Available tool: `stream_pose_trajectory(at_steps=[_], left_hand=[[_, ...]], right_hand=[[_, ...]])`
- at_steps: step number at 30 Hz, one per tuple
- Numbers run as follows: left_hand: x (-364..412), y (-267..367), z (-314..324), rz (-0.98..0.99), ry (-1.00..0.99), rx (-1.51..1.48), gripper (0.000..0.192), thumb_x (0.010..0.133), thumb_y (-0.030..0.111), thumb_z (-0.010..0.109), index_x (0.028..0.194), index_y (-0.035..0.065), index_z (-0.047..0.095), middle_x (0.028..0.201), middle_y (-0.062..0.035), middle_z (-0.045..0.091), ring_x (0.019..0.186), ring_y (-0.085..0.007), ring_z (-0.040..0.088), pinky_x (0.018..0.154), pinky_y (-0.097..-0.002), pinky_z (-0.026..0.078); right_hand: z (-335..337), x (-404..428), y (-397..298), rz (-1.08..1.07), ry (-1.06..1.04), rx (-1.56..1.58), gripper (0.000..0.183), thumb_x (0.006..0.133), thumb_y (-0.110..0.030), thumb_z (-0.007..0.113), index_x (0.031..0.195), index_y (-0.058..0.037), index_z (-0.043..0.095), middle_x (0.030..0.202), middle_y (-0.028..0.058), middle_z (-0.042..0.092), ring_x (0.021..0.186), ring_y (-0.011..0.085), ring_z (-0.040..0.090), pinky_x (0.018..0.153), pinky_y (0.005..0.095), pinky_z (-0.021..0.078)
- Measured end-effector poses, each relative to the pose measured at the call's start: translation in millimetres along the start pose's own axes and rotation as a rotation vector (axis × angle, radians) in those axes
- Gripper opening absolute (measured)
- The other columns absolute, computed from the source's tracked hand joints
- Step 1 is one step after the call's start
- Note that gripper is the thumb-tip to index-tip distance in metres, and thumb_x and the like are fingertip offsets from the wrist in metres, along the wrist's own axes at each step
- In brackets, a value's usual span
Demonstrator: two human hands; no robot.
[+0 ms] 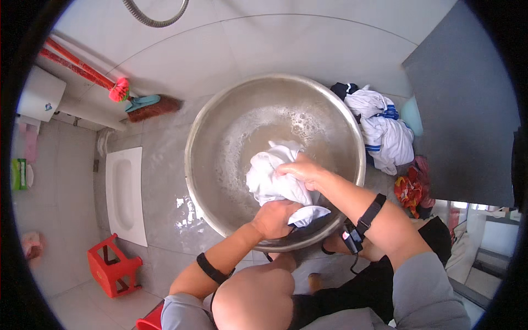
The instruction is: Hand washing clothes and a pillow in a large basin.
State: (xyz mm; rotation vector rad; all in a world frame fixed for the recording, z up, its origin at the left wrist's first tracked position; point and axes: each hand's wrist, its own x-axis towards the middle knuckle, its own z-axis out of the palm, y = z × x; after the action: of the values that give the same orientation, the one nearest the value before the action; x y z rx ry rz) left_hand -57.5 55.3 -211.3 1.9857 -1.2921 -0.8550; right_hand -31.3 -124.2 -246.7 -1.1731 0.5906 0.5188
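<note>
A large round metal basin (192, 165) stands on the tiled floor before me, holding cloudy water with patches of foam (305, 126). Bunched white fabric, seemingly a garment (268, 175), lies over the near half of the basin. My left hand (276, 218) grips its lower end close to the near rim, where a pale flap pokes out past the fingers. Higher up and to the right, my right hand (303, 171) clasps the same cloth. The fingertips of both hands are partly hidden in the folds.
White clothes with blue stripes (385, 136) are heaped right of the basin, near a red patterned cloth (408, 189). Leftward are a squat toilet (123, 196), a red plastic stool (113, 266) and a broom (154, 108). A grey panel (466, 111) rises at right; a shower hose (156, 20) hangs above.
</note>
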Motion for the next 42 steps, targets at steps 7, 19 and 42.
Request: stream_pose_trajectory(at_steps=[7, 19, 42], left_hand=[[-35, -33, 29, -0.435, 0.611, -1.542, 0.056, 0.085, 0.026, 0.064, 0.137, 0.008, 0.051, 0.153, -0.0144, 0.034, 0.14, -0.0359, 0.031, 0.114, -0.0457, 0.03], [9, -60, -34, -0.235, 0.796, -2.097, 0.033, 0.08, 0.018, 0.055, 0.11, 0.0026, 0.06, 0.103, -0.0147, 0.067, 0.094, -0.0304, 0.066, 0.09, -0.0454, 0.054], [8, -12, -9, 0.286, 0.276, 0.133, 0.046, 0.084, 0.031, 0.061, 0.124, 0.0096, 0.062, 0.126, -0.0148, 0.061, 0.119, -0.0296, 0.056, 0.104, -0.0407, 0.043]], right_hand=[[22, -47, -49, -0.416, 0.231, 0.241, 0.027, 0.076, -0.005, 0.062, 0.101, 0.0047, 0.066, 0.088, 0.0079, 0.066, 0.074, 0.0159, 0.065, 0.071, 0.0323, 0.0537], [39, -94, -2, -0.272, 0.112, 0.659, 0.05, 0.094, -0.03, 0.056, 0.132, 0.002, 0.052, 0.124, 0.0177, 0.061, 0.113, 0.0281, 0.061, 0.098, 0.0422, 0.0501], [-7, 18, -69, -0.04, -0.279, -1.772, 0.032, 0.075, -0.011, 0.072, 0.105, 0.0007, 0.069, 0.107, 0.0236, 0.069, 0.103, 0.0374, 0.067, 0.087, 0.0432, 0.053]])
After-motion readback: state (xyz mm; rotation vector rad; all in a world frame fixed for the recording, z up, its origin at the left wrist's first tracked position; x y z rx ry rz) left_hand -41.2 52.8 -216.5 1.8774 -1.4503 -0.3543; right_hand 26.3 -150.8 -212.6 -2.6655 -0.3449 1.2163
